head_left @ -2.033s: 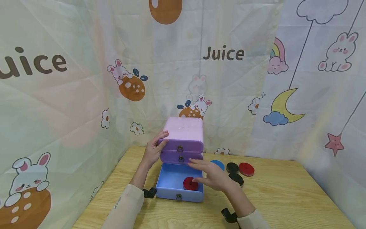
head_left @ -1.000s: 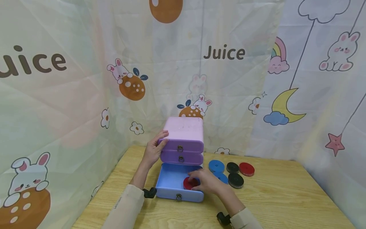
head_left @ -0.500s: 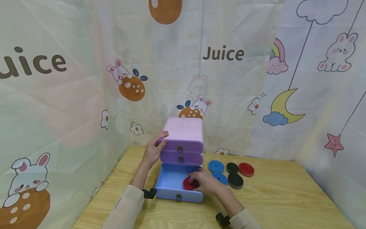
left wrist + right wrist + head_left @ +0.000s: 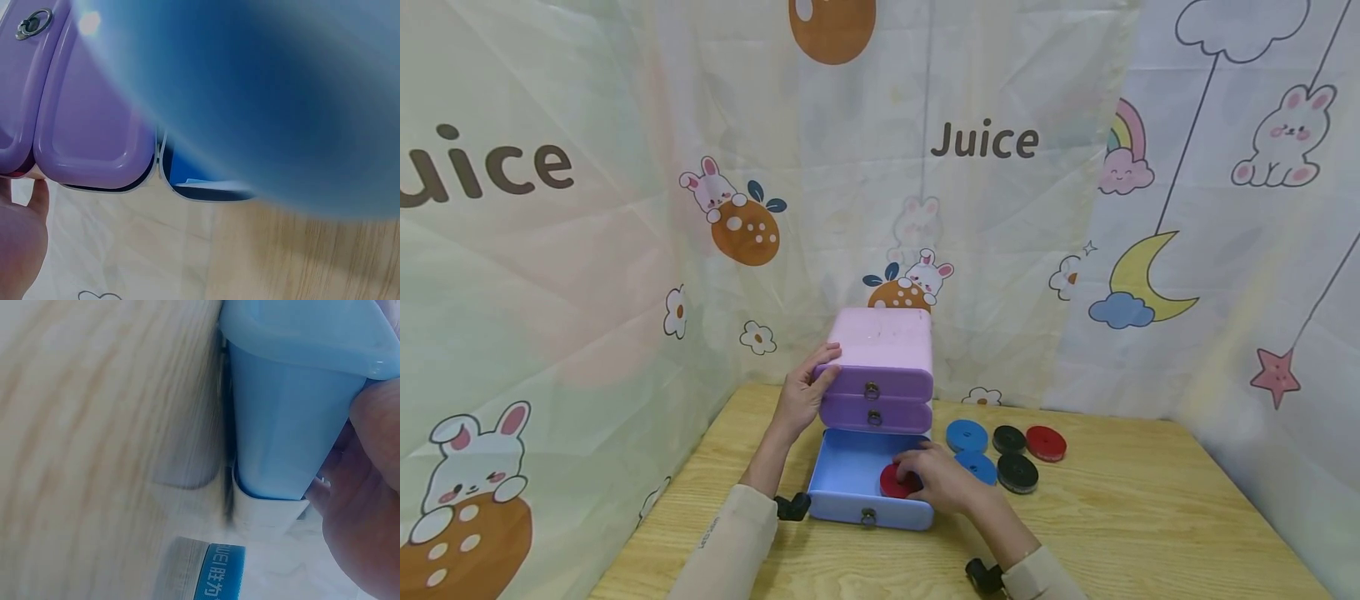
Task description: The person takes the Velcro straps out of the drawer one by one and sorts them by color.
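A small drawer cabinet (image 4: 883,337) with a pink top and two purple drawer fronts stands on the table. My left hand (image 4: 801,400) grips its upper left edge, thumb at the front and fingers along the side. Below, the blue bottom drawer (image 4: 842,467) is pulled out. A red tape roll (image 4: 891,482) lies inside it near the front right. My right hand (image 4: 947,477) reaches over the drawer's right wall, its curled fingers holding the roll, which they partly cover. In the right wrist view, the blue drawer (image 4: 294,419) hides the fingertips.
Right of the cabinet lie two blue tape rolls (image 4: 967,436), two black tape rolls (image 4: 1017,473) and another red tape roll (image 4: 1047,443). In the right wrist view a blue roll (image 4: 222,572) shows printed lettering. Printed curtains (image 4: 1000,250) rise behind the wooden table (image 4: 1120,517).
My right hand has come down from above the drawer's right side to the red tape roll inside it, then stayed there. The left hand has not moved.
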`<state>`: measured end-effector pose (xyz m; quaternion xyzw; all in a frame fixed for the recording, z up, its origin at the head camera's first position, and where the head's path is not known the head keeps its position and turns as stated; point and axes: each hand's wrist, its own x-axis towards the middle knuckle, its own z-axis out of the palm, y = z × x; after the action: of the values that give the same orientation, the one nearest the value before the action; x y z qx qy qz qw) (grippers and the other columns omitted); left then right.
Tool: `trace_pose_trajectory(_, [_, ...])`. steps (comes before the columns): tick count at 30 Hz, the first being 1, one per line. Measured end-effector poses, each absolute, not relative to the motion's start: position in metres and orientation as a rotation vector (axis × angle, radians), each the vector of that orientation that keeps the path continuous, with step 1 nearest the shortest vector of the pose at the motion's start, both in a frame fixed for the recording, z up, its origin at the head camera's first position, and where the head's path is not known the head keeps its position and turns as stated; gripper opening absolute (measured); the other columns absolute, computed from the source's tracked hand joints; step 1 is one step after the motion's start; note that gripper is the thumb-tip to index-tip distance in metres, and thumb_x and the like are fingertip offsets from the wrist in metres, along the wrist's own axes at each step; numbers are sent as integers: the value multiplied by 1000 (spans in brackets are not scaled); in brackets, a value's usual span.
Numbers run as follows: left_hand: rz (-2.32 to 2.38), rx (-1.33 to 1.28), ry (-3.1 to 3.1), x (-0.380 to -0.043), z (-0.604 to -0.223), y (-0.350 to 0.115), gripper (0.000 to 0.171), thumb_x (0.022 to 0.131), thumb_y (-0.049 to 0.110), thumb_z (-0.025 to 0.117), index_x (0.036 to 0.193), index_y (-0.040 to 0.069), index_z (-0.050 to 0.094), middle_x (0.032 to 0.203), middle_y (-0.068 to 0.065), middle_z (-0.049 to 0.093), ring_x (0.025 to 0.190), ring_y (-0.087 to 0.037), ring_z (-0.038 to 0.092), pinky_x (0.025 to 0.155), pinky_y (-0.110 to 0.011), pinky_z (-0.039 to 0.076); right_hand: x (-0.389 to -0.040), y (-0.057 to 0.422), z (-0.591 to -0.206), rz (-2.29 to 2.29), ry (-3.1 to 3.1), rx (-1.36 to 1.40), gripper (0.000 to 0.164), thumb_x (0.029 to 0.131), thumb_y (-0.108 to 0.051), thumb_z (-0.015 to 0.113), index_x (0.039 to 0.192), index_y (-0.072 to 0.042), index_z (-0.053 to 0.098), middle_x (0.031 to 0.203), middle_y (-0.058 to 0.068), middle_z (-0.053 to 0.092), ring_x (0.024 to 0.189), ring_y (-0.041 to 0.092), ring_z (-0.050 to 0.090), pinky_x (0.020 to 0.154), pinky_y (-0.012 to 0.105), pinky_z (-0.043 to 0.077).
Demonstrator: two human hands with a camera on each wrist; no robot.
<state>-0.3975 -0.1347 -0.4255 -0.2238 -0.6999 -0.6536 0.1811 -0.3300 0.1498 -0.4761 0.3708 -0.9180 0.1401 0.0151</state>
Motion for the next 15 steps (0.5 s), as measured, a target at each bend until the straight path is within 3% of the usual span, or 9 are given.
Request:
trace_pose_trajectory(7, [-1844,-623,-1984,-397,-425,-134,38,102,28,68,139,16,67,157,2,54,156,-17,35,126,-42,31,-330,154,-471,514,-2848,1144,18,89,-22,84,106,-20,77,138,4,67,125,27,60,105,47,55])
trace_pose_trajectory(15, [-1834,-605,-1995,-396,-425,-135,38,103,29,67,138,17,68,156,3,54,155,-18,37,126,-45,32,-327,160,-459,596,-2844,1158,19,90,-27,83,106,-18,76,139,5,66,122,25,62,103,43,56])
